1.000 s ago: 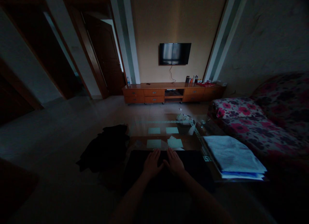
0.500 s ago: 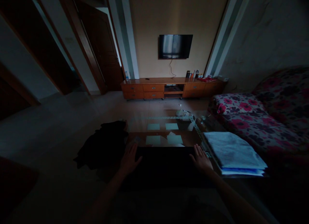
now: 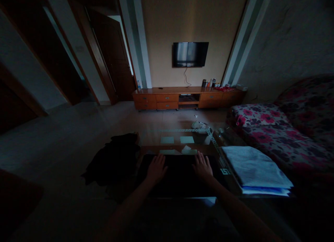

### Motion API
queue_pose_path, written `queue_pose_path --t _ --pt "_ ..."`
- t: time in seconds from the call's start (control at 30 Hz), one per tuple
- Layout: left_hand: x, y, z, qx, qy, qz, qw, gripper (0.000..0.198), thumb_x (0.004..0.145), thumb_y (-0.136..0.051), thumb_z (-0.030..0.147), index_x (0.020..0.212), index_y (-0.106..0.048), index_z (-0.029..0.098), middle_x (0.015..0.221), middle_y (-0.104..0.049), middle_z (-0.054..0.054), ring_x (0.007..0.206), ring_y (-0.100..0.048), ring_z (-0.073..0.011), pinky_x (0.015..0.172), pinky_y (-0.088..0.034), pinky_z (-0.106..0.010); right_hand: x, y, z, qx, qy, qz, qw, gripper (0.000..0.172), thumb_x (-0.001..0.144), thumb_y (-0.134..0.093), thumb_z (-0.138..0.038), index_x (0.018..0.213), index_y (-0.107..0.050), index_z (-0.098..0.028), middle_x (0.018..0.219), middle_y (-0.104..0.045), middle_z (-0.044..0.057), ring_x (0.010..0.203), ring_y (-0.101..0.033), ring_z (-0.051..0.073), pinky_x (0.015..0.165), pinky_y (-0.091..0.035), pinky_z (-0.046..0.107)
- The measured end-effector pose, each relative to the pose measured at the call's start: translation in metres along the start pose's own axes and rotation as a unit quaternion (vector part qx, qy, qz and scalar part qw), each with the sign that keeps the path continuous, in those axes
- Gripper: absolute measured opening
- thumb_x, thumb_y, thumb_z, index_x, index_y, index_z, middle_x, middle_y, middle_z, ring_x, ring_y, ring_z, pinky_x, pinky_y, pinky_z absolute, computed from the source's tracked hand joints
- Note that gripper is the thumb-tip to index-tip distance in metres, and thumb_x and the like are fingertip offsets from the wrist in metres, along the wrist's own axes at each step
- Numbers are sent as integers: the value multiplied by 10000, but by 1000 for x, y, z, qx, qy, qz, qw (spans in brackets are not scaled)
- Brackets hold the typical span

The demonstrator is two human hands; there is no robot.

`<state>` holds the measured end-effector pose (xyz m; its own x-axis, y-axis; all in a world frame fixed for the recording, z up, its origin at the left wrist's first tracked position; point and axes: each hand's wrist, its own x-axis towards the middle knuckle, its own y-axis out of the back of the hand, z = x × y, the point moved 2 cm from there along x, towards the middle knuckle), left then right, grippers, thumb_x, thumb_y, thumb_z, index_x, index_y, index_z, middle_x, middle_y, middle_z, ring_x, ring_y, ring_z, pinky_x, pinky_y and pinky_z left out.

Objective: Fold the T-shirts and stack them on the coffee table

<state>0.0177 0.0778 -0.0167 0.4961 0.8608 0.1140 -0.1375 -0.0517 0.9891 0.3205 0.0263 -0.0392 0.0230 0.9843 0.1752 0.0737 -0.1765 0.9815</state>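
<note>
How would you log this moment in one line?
left hand: open on flat black item | right hand: likewise | black heap: at left | folded pale stack: at right

Cloth in the middle of the counter, pile to the left, stack to the right!
And across the cloth we go: left fingers on its left part, right fingers on its right, a stretch of cloth between them; over on the right, past the stack, there's the sofa, running along that side, and straight ahead, beyond the counter and across the floor, stands the cabinet, a bottle at its left end, a cluster of containers towards its right, the TV on the wall above, and the door off to its left!
</note>
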Motion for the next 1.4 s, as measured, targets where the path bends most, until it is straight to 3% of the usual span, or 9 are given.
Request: queue_pose_path --t 0.1,0.2,0.47,0.6,0.8,0.97,1.07,1.17,1.4 --pt "-18 -18 42 -56 -63 -24 996 684 982 -367 554 1596 -271 269 1674 -228 -36 1547 -184 -243 1262 -162 -442 -18 -7 -47 48 92 -54 993 657 1014 -289 -523 1592 -302 -211 1677 -145 82 1552 -133 280 1237 -117 534" --pt "-36 -25 47 -64 -68 -41 995 718 985 -370 574 1616 -175 291 1684 -187 -23 1548 -183 -236 1255 -184 -441 -35 -14 -48 60 113 -69 989 670 1020 -263 -568 1604 -252 -242 1682 -139 56 1555 -117 256 1244 -132 504" --pt "-81 -7 -43 -11 -14 -9 1000 684 1009 -348 525 1615 -182 256 1673 -222 -43 1540 -215 -231 1241 -224 -429 -64 -22 96 7 1 6 1000 743 997 -282 -563 1605 -248 -138 1674 -188 103 1550 -152 248 1233 -223 448" --pt "-87 -8 -58 -4 -3 5 1000 677 1000 -365 505 1608 -220 245 1672 -230 -52 1538 -221 -241 1240 -233 -431 -72 -25 117 5 -37 26 999 767 984 -269 -539 1607 -220 -94 1666 -199 144 1540 -195 260 1219 -252 456" --pt "-52 -3 2 -1 51 20 999 622 1000 -338 478 1535 -405 169 1636 -321 -124 1522 -257 -308 1228 -240 -502 -52 -4 33 -20 -78 64 995 711 980 -291 -442 1537 -366 -5 1658 -149 204 1550 -106 333 1240 -94 539" --pt "-43 -26 85 -58 -56 -18 997 616 1012 -306 435 1591 -286 225 1659 -278 -59 1532 -239 -255 1235 -246 -474 -49 -11 -73 48 98 -25 994 654 1021 -276 -453 1570 -340 -103 1664 -176 124 1548 -152 272 1248 -156 483" --pt "-51 -36 95 -62 -69 -32 995 654 1003 -343 432 1613 -206 240 1672 -230 -55 1542 -207 -254 1246 -216 -486 -55 -19 -77 58 113 -45 991 698 1027 -254 -512 1577 -312 -87 1658 -175 146 1547 -156 274 1245 -180 484" --pt "-58 -29 69 -49 -98 -47 993 713 984 -405 462 1619 -149 266 1686 -168 -38 1549 -180 -245 1249 -204 -466 -62 -21 -31 53 109 -41 992 756 1012 -258 -587 1586 -285 -95 1662 -171 141 1546 -160 268 1242 -201 477" --pt "-95 -7 -55 -6 -41 -16 999 627 1016 -336 451 1604 -232 260 1662 -263 -37 1520 -275 -220 1226 -266 -408 -87 -24 96 9 63 -6 998 698 1003 -284 -512 1576 -328 -115 1656 -240 117 1535 -216 234 1234 -228 423"
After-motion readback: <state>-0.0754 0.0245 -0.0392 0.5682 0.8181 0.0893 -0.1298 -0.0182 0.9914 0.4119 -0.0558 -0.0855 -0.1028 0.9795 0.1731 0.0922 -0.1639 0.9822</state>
